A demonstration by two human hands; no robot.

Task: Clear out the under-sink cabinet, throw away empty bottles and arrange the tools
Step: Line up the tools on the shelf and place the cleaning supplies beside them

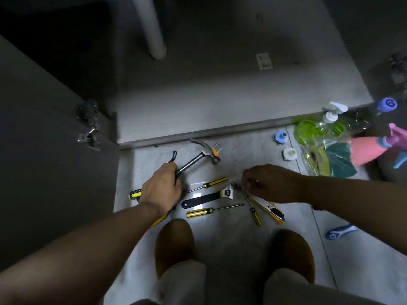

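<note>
Tools lie on the pale floor in front of the open under-sink cabinet (pixel 220 89). My left hand (pixel 161 188) grips the handle end of a claw hammer (pixel 204 154), whose head points up and right. My right hand (pixel 271 183) pinches something small at the tip of a yellow-handled screwdriver (pixel 255 214), just beside the jaw of an adjustable wrench (pixel 209 198). Two more yellow screwdrivers (pixel 209 184) (pixel 204 212) lie above and below the wrench. A yellow utility knife (pixel 273 210) lies under my right wrist.
Bottles (pixel 330 119) and a bag of sponges (pixel 330 159) crowd the right by the cabinet edge, with a pink spray bottle (pixel 370 148). Two loose caps (pixel 280 137) (pixel 289 154) lie nearby. A white drain pipe (pixel 152 27) stands inside the cabinet. The door (pixel 44 128) hangs open at left.
</note>
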